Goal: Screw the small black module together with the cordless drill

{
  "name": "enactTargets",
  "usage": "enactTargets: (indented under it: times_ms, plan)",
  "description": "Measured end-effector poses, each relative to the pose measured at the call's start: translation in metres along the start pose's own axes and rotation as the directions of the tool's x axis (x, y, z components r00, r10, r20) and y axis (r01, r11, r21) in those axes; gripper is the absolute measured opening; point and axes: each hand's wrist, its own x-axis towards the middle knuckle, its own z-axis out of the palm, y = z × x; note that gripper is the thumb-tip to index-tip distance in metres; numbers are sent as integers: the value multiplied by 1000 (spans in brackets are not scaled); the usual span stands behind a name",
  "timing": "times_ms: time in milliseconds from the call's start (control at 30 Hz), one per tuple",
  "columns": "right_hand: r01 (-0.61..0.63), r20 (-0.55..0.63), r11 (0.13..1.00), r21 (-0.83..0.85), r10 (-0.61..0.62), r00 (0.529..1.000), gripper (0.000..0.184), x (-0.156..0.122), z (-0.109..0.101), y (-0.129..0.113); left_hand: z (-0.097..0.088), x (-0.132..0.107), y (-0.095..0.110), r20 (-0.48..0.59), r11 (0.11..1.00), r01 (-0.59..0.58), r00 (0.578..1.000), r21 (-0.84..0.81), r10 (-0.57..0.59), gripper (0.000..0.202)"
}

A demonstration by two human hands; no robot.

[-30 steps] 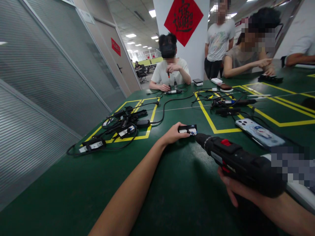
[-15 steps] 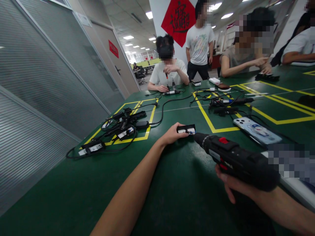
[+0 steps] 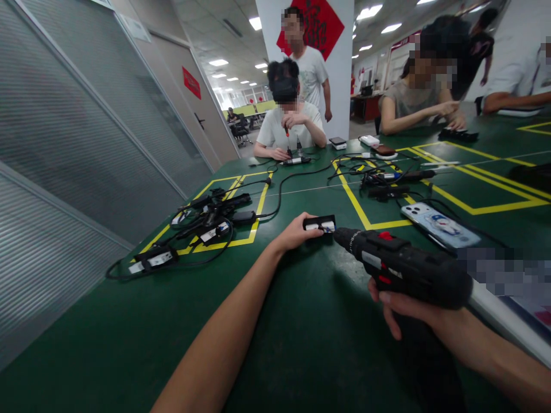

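Observation:
My left hand [image 3: 295, 230] reaches forward over the green table [image 3: 275, 310] and grips a small black open case [image 3: 321, 221] with white parts and thin wires inside. In my right hand [image 3: 400, 304] is a black cordless drill [image 3: 400, 264] with red buttons, its handle wrapped by my fingers. The drill points left, and its chuck end is at the right edge of the case. Whether the tip touches the case I cannot tell.
A heap of black devices and cables [image 3: 215, 215] lies at left inside yellow tape. At right are tools with cables [image 3: 391, 180] and a phone [image 3: 439, 225]. Across the table sits a person [image 3: 286, 123] with a screwdriver; another person [image 3: 413, 103] works at right.
The view has shifted a little, so the table things sit slightly further left. Both hands keep their holds, and the drill stays beside the case. The standing person behind has moved left.

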Motion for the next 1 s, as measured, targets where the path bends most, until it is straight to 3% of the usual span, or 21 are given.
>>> enactTargets:
  times_ms: [200,433,800,1000]
  plan:
    - [1,7,999,-46,-1,1000,13,-1,-1,0,0,0,0,5,1000,-1,1000,-3,1,58]
    - [-48,3,995,-92,48,999,14,-2,0,-6,0,-1,1,6,1000,-4,1000,-3,4,57]
    - [-31,-10,994,-101,30,1000,15,0,-1,1,0,0,1,0,999,0,1000,39,0,57]
    - [-112,18,987,-113,114,993,15,3,-3,2,1,0,-1,-6,999,1,1000,32,0,58]
